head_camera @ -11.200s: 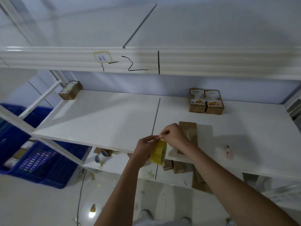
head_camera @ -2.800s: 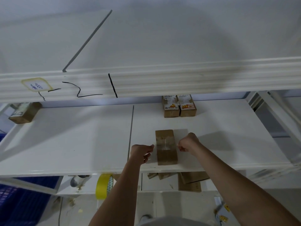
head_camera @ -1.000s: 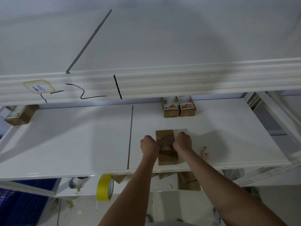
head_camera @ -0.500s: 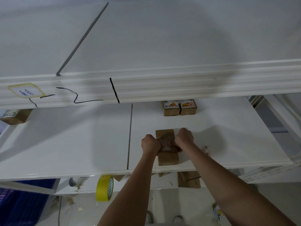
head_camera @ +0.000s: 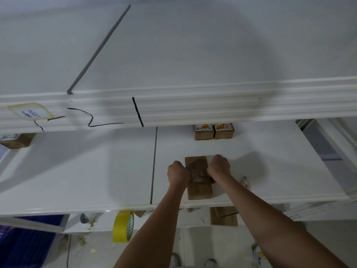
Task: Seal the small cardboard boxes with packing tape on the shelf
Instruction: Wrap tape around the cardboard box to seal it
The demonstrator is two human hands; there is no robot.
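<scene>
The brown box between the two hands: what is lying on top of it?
A strip of clear tape crosses the top of the brown box. The left hand and right hand cover its ends, and the box's top seam cannot be seen.

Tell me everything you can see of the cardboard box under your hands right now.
The cardboard box is small, plain brown and oblong, lying flat near the front edge of the white shelf, long side pointing away from the person. A strip of clear tape crosses its top. The left hand and right hand grip its two sides, fingers curled.
</scene>
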